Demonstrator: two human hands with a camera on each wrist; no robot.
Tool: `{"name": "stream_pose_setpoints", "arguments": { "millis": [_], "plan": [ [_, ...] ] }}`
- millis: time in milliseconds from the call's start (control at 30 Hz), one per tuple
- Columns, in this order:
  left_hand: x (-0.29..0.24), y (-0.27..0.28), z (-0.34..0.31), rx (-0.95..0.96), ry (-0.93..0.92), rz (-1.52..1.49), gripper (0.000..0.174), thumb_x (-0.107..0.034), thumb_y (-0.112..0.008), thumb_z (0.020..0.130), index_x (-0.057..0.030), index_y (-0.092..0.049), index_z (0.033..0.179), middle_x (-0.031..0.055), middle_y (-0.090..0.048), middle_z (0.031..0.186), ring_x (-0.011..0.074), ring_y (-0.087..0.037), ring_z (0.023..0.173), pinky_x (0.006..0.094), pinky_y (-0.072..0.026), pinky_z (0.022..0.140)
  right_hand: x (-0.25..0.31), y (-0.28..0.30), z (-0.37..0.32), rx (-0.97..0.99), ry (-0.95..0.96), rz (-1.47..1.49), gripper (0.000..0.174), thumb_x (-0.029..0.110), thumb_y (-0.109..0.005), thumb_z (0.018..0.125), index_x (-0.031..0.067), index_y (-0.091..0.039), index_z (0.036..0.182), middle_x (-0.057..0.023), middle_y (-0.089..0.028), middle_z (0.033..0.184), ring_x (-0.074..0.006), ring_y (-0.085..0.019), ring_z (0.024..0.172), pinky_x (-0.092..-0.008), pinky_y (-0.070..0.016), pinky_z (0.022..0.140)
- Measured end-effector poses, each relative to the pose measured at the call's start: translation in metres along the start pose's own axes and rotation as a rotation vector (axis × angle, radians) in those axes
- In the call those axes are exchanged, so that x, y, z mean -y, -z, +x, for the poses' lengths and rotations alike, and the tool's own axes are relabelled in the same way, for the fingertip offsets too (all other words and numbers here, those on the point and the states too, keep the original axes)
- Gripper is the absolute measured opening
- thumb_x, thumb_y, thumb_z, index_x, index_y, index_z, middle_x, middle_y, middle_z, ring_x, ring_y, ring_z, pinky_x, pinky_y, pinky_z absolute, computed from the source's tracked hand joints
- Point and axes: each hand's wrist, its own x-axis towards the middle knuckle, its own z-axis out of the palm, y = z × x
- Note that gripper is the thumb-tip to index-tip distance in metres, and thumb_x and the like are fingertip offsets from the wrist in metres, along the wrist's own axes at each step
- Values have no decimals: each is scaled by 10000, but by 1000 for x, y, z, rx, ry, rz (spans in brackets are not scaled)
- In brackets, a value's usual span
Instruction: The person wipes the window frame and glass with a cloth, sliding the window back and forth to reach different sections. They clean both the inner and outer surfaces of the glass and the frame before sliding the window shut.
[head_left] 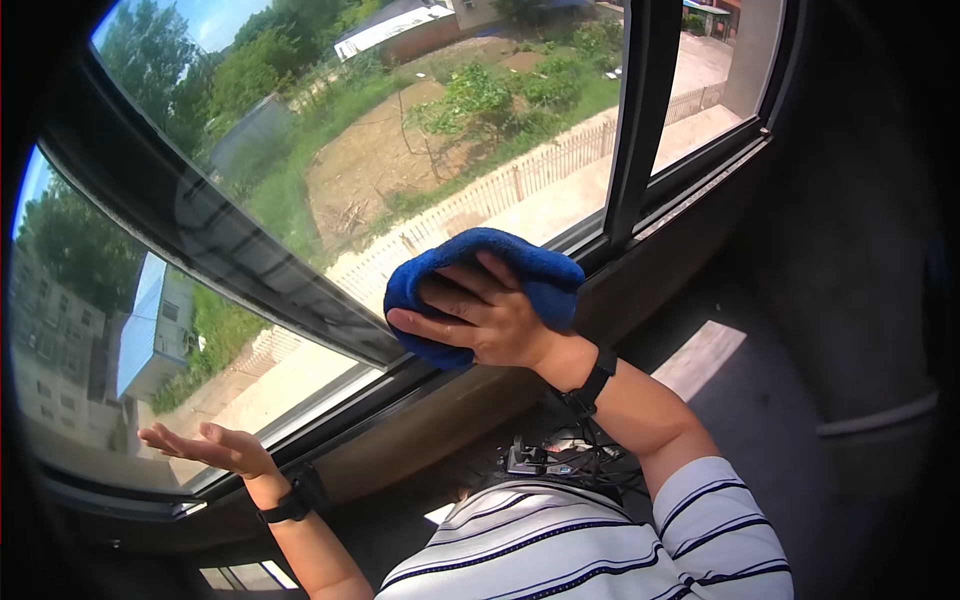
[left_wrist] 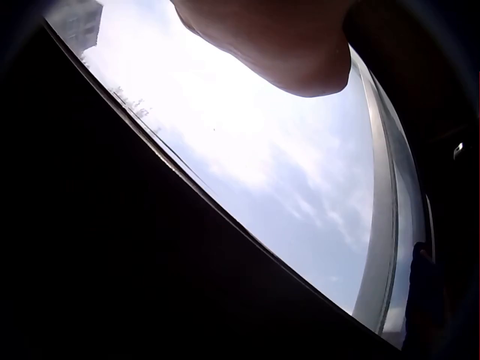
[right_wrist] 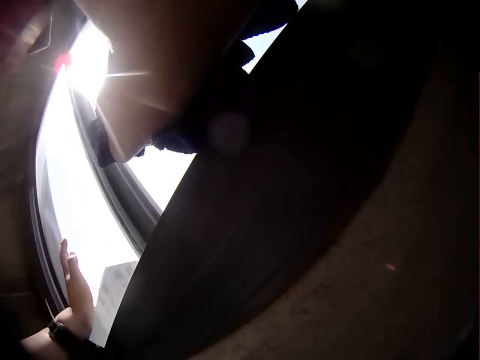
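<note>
Fingers spread, the right hand point(head_left: 495, 322) rests on a plush blue cloth point(head_left: 545, 278) at the dark window frame point(head_left: 270, 270); left along the frame, the left hand point(head_left: 212, 448), fingers extended, holds nothing. Beyond the frame: a slatted fence point(head_left: 516, 184).

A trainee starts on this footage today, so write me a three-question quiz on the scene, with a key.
1. Which hand is on the blue cloth?
2. True or false: the left hand holds nothing.
3. The pattern on the person's shirt is: (a) checks, (b) stripes, (c) flowers.

Key:
1. The right hand.
2. True.
3. b.
</note>
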Motion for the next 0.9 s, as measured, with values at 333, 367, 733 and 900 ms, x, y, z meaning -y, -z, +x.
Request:
{"name": "stream_pose_setpoints", "arguments": {
  "millis": [333, 367, 733, 900],
  "plan": [
    [3, -2, -1, -12, -54, 27, 608, -442, -229, 1027, 1, -285, 1441, 187, -200, 1552, 344, -183, 1444, 504, -151, 1170, -115, 69, 44, -526, -221, -309, 622, 454, -595, 871, 172, -465, 1410, -149, -498, 1382, -404, -375, 1341, -595, -156, 1115],
    [3, -3, -2, -12, -51, 25, 608, -442, -229, 1027, 1, -285, 1441, 187, -200, 1552, 344, -183, 1444, 504, -151, 1170, -113, 57, 30, -496, -242, -342, 611, 470, -574, 884, 164, -468, 1402, -158, -476, 1404, -424, -359, 1346, -596, -178, 1108],
    [2, -4, -1, -31, -83, 40, 631, -470, -214, 1027, 4, -289, 1435, 184, -226, 1544, 348, -201, 1437, 502, -178, 1162, -60, 49, -109, -88, -545, -267, 624, 81, -755, 622, 153, -622, 1228, -88, -560, 1200, -334, -488, 1010, -417, -437, 925],
    [-3, 1, 1, -16, -57, 24, 624, -459, -240, 1027, 12, -293, 1433, 184, -241, 1538, 344, -191, 1440, 502, -172, 1161, -38, 67, -100, -27, -684, 8, 631, 13, -705, 601, 136, -624, 1214, -126, -576, 1238, -352, -535, 1041, -411, -465, 925]
  ]
}}
